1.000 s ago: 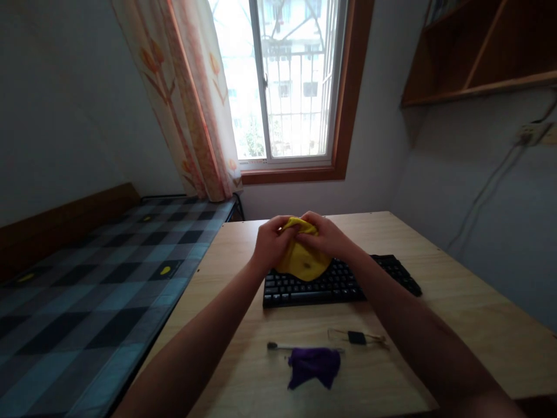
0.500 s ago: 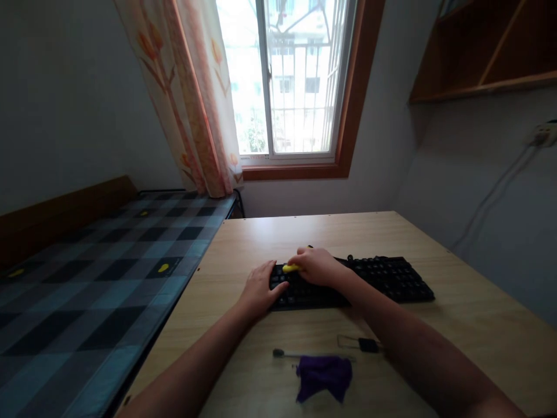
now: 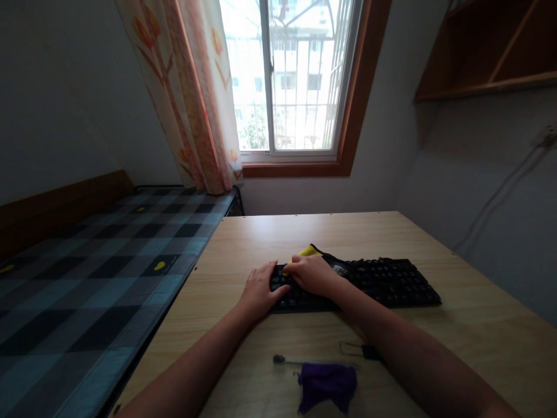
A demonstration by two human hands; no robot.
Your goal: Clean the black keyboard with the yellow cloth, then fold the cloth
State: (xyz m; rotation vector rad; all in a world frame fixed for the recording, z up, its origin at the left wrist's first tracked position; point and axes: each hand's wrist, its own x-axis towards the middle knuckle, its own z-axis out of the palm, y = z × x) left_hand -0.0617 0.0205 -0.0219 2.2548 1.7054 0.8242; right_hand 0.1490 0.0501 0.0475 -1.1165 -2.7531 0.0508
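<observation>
A black keyboard (image 3: 391,281) lies across the wooden table. My left hand (image 3: 261,287) grips its left end, thumb on the keys and fingers along the side and back corner. My right hand (image 3: 311,273) is closed on a yellow and black cloth (image 3: 310,251), pressed to the keys at the left part of the keyboard. One corner of the cloth sticks up behind the knuckles; its dark side spreads to the right of the hand. My right hand and forearm hide some of the keys.
Nearer me lie a crumpled purple cloth (image 3: 327,386), a thin rod with a dark tip (image 3: 279,359) and a black clip with wire handles (image 3: 369,352), partly behind my right forearm. A checked bed (image 3: 143,278) stands left of the table (image 3: 243,238), and a window is beyond it.
My right hand has shifted slightly down over the keys, and more of the cloth shows, its yellow corner raised and its dark side spread out. My left hand stays on the keyboard.
</observation>
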